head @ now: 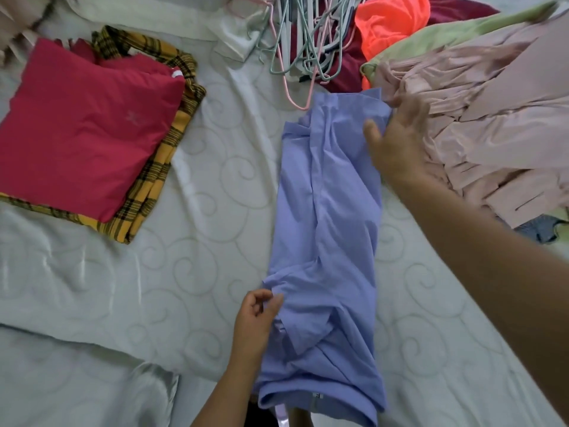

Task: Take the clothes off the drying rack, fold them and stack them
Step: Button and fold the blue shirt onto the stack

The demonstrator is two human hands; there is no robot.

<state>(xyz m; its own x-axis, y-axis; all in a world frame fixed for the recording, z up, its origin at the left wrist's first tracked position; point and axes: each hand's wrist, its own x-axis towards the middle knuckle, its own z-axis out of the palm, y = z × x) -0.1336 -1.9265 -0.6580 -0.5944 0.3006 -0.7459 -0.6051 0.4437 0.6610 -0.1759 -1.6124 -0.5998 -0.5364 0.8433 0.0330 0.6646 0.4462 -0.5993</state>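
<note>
A lavender-blue garment [329, 229] lies folded into a long narrow strip down the middle of the white bed. My left hand [257, 318] pinches its left edge near the lower end. At the strip's far right corner, my right hand [397, 140] rests with fingers spread, gripping the cloth edge. A folded red garment [83, 127] sits on a folded yellow plaid one [172, 140] as a stack at the left. Unfolded clothes lie at the right: a pale pink pleated piece [486, 124], a light green one [437, 35], a neon orange one [391, 23] and a dark red one [351, 66].
A heap of pastel plastic hangers [304, 41] lies at the top centre. The quilted white mattress [200, 241] has a rumpled sheet and a pillow [92, 380] at lower left. No drying rack is in view.
</note>
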